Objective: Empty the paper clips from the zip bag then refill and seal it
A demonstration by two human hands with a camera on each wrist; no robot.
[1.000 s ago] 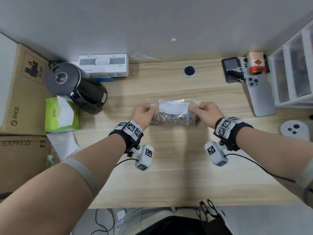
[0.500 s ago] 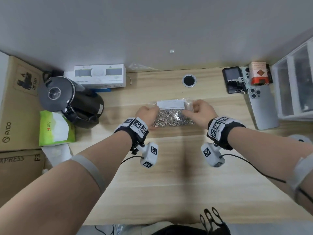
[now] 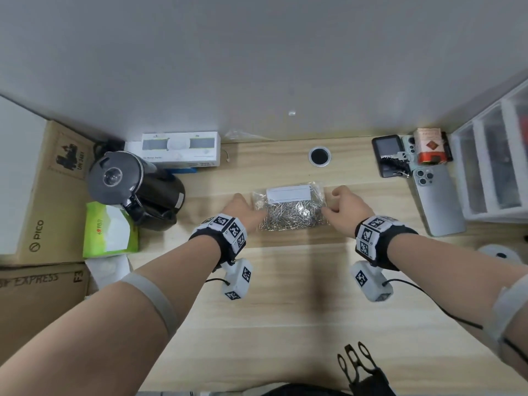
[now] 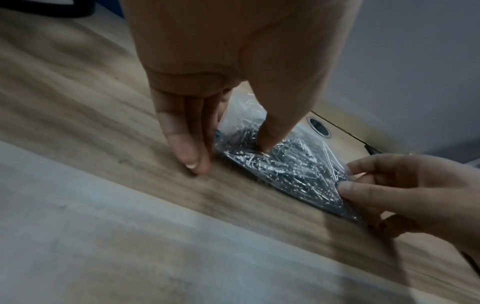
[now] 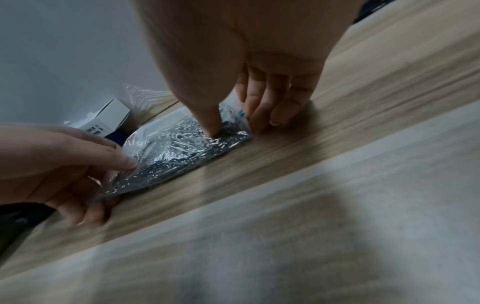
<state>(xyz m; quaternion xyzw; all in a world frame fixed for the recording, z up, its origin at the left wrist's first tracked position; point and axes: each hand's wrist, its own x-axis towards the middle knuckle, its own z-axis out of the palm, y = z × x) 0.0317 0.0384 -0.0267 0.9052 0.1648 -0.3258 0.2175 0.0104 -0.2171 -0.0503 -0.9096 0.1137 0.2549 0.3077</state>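
Note:
A clear zip bag (image 3: 290, 212) with a white label (image 3: 288, 193) lies flat on the wooden desk (image 3: 285, 295), full of silver paper clips (image 3: 288, 218). My left hand (image 3: 243, 208) is at its left edge. In the left wrist view the left hand (image 4: 231, 158) has its thumb on top of the zip bag (image 4: 285, 164) and its fingertips (image 4: 192, 162) on the desk beside it. My right hand (image 3: 340, 205) holds the right edge. The right wrist view shows the right hand (image 5: 237, 130) pinching the zip bag (image 5: 176, 148), thumb pressed onto the clips.
A black kettle (image 3: 137, 187), a green tissue box (image 3: 108, 232) and a white box (image 3: 180, 150) stand at the left. A phone (image 3: 437, 201), a black device (image 3: 388, 155) and plastic drawers (image 3: 497, 167) are at the right. A cable hole (image 3: 319, 156) lies behind the bag.
The bag was held up by its top corners; it has come down flat on the desk. Both hands have shifted to its side edges.

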